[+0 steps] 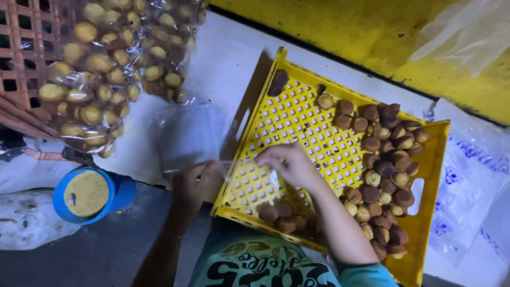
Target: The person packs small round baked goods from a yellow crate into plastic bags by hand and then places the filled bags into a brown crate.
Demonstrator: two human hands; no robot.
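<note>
Head view: the left hand (194, 183) and right hand (289, 163) both pinch 1 clear bag (234, 169) stretched between them, over the yellow crate (281, 119). Cakes (385, 175) lie right of the right hand; bagged cakes (101, 69) and a blue tub (87, 194) lie left of the left hand.

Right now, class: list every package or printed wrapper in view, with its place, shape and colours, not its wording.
Filled bags: top left, clear plastic, bulging with golden-brown cakes.
Small bag: held by left hand and right hand, clear, some cakes inside.
Printed sheets: right, flat, clear-white with blue print.
</note>
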